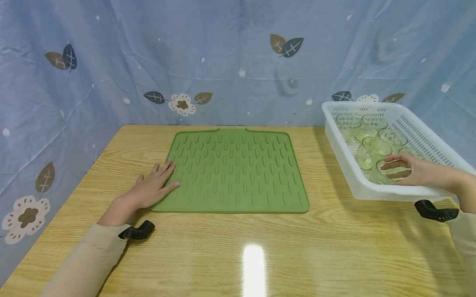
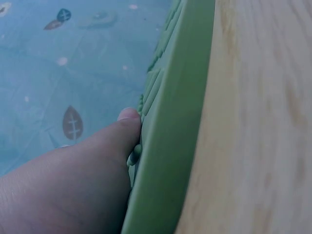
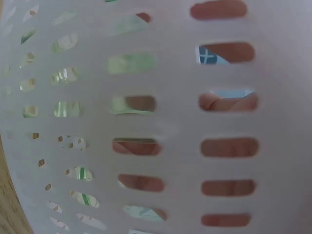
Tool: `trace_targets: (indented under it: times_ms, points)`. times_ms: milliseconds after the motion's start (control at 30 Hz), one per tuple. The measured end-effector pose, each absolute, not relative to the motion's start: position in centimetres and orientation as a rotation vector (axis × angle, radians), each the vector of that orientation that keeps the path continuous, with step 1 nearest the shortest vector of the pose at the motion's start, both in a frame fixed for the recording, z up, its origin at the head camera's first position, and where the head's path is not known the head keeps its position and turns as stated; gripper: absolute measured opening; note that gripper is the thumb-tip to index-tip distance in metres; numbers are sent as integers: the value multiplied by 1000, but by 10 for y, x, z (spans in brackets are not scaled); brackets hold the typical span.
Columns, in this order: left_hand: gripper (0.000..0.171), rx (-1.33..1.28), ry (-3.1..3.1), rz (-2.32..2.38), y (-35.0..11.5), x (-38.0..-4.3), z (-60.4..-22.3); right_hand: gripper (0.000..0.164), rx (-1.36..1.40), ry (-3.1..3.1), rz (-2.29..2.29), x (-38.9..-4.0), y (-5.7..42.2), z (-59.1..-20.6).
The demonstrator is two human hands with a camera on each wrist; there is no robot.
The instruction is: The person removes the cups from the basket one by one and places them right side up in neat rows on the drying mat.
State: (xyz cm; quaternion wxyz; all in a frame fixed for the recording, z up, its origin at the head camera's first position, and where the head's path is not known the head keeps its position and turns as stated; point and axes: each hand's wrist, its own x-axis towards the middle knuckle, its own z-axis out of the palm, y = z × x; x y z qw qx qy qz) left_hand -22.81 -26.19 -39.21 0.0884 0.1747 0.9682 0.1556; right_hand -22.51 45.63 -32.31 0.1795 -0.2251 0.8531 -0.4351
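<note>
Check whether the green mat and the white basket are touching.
Apart. The head view shows it: a strip of wooden tabletop lies between the right edge of the green mat and the white basket.

Green mat [image 1: 231, 174], white basket [image 1: 378, 192]

Right hand [image 1: 416, 171] (partly) hides glass [image 1: 378, 176].

left hand [image 2: 73, 180] on green mat [image 2: 170, 126], tabletop [image 2: 253, 122]
</note>
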Motion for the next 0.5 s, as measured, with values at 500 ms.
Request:
trace_targets:
  times_ms: [500]
  points:
    - [80, 525, 2887, 472, -260, -226, -390, 69, -433, 2654, -1105, -220, 450, -317]
